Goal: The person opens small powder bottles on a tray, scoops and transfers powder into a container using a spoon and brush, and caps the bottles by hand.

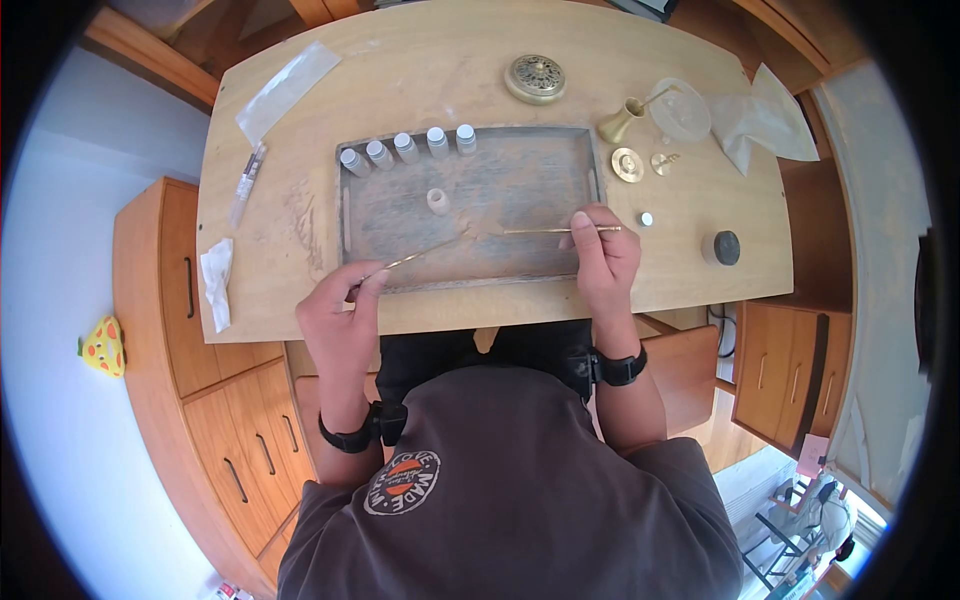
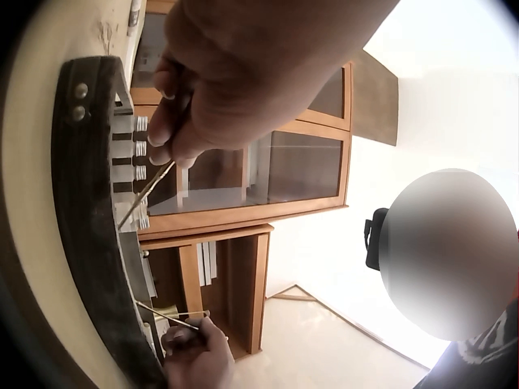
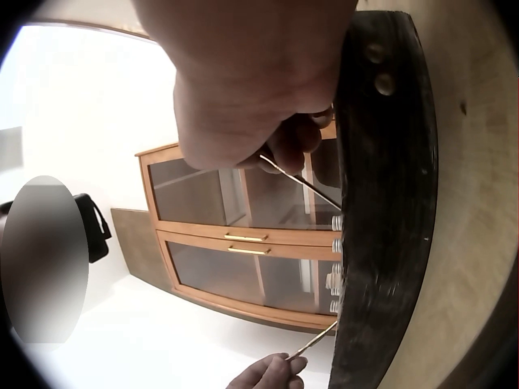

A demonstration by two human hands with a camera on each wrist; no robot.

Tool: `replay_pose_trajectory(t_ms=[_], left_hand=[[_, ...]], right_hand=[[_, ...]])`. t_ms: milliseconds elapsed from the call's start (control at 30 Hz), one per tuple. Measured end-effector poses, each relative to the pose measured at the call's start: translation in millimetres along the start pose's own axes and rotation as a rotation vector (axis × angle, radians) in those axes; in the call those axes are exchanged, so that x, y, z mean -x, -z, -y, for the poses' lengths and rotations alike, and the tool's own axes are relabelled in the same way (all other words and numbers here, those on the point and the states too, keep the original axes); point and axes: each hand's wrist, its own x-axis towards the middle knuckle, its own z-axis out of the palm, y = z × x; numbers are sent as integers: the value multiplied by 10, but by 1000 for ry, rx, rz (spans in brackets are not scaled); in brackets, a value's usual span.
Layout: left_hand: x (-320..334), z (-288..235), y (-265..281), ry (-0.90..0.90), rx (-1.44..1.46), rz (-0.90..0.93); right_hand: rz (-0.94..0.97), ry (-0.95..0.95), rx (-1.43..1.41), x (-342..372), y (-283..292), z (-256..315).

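Observation:
My left hand [image 1: 345, 300] pinches a slim brass tool [image 1: 420, 253] over the near left of a shallow dark tray [image 1: 465, 283]. In my right hand [image 1: 605, 255] is a second slim brass rod [image 1: 540, 231], pinched and pointing left across the tray. The two tips face each other closely at a small patch of tan powder [image 1: 483, 233]. Just behind them stands an uncapped small bottle [image 1: 438, 201]. Several white-capped bottles [image 1: 405, 148] line the tray's back left. The left wrist view shows the left brass tool [image 2: 146, 194] slanting down behind the tray wall [image 2: 89, 178].
Right of the tray are a brass vase [image 1: 621, 122] holding a tool, a brass disc [image 1: 627, 165], a white cap [image 1: 646, 218] and a dark round jar [image 1: 721, 248]. Behind sits a pierced-lid brass burner [image 1: 535, 78]. At left lie a clear tube [image 1: 245, 185] and tissue [image 1: 216, 282].

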Motion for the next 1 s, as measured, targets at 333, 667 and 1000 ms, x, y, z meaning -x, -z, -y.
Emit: replay_pose_trajectory(t_ms=[333,667,1000], left_hand=[[1,-20,-55,38,44,3],[11,27,-65,42,57,-25],[23,-19,4,35,33,-10]], right_hand=[[46,14,-18,-23,-3,29],[8,65,-42,-17,-1,34],[-48,12,19,-31,-26,45]])
